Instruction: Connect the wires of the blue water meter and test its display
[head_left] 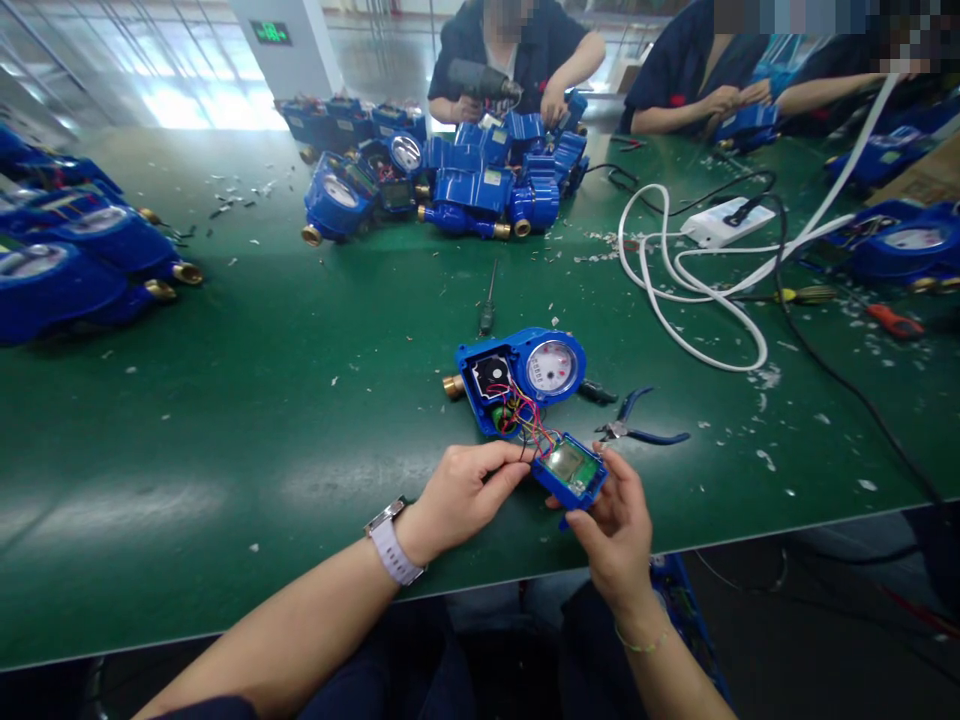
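Note:
My right hand (619,510) grips a small blue display module (571,468) with a grey screen and a green circuit board. At that module's left edge my left hand (472,490) pinches thumb and forefinger together; whether a wire or the module's edge is between them is hidden. Thin coloured wires (531,415) run from the module to an opened blue water meter (469,352) just beyond my hands. This meter has a round dial (551,368), a brass fitting (453,386) and an uncovered compartment with a black-and-white part inside.
Diagonal cutters (637,430) lie right of the meter, a screwdriver (487,312) behind it. White cable (720,300) loops around a power strip (727,220). More blue meters (472,190) are piled across the green table (300,400). Co-workers (517,60) handle meters opposite, one with a power driver (484,78).

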